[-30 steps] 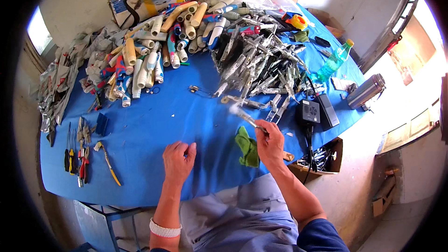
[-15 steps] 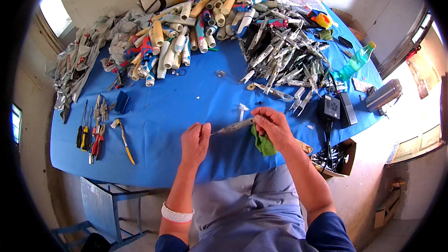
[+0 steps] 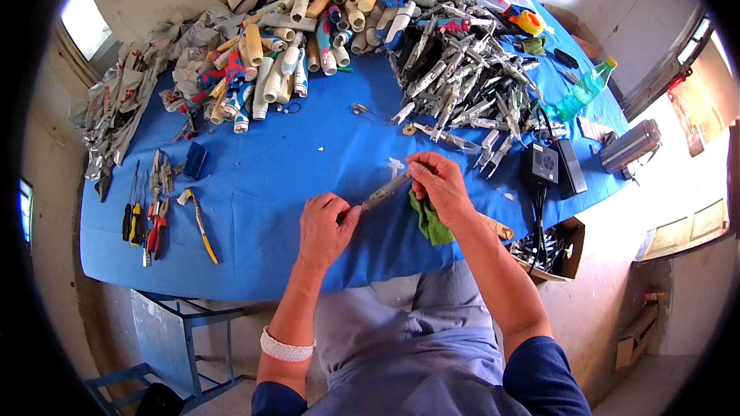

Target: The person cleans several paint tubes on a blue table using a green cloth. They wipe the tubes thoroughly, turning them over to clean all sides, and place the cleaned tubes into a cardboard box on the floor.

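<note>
Between my two hands I hold a slim grey electric toothbrush mechanism (image 3: 385, 191) above the blue cloth, slanting up to the right. My left hand (image 3: 327, 225) pinches its lower left end, and the fingers of my right hand (image 3: 438, 186) close round the upper right end. A green cloth (image 3: 431, 219) lies just below my right hand, partly covered by it. Beyond the mechanism sits a small white plastic piece (image 3: 396, 164). A large heap of similar grey mechanisms (image 3: 462, 81) rises at the far right.
Empty toothbrush handle shells (image 3: 270, 81) are heaped at the back. Pliers (image 3: 157, 231), screwdrivers (image 3: 136, 223) and a yellow-handled brush (image 3: 202, 227) lie left. On the right stand a black power adapter (image 3: 542, 166), a metal flask (image 3: 632, 146) and a green bottle (image 3: 590, 91). A parts box (image 3: 570, 258) sits below the edge.
My left hand has come closer to my right, and its fingers now meet the mechanism's body. Before, they were at the thin shaft end. The mechanism tilts more steeply.
</note>
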Available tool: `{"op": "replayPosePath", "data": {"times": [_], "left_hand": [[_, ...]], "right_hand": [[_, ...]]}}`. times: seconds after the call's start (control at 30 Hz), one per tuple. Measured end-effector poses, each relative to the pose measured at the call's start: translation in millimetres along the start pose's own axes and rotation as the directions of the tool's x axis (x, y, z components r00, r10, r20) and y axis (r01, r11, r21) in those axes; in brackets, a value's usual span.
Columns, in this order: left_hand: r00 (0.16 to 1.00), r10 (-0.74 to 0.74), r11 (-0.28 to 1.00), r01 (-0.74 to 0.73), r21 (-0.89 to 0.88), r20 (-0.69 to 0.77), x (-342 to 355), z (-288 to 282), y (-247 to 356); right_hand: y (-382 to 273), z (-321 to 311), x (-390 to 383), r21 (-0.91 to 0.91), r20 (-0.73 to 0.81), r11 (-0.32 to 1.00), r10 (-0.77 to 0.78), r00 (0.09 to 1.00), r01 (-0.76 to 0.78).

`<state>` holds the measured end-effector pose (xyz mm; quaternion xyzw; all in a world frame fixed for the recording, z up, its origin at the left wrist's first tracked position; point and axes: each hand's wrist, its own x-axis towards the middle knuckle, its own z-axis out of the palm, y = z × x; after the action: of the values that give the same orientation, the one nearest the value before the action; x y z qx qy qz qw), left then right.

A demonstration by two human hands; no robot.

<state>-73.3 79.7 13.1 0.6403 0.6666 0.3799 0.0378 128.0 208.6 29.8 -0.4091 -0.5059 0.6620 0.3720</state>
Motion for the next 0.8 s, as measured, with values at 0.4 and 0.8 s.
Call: {"op": "replayPosePath", "data": {"times": [0.4,0.8], "left_hand": [[0.996,0.084,0.993,-0.084,0.086,-0.008,-0.9,4.7,3.2],[0.998,0.064,0.994,-0.065,0.090,0.014,-3.3,1.9,3.4]], "right_hand": [[2.6,-6.2,-9.7,-0.333,-0.056,0.873,-0.395,0.917,0.356],[-0.4,-37.4,-78.5,-0.844,0.274,0.320,-0.431,0.860,0.429]]}}
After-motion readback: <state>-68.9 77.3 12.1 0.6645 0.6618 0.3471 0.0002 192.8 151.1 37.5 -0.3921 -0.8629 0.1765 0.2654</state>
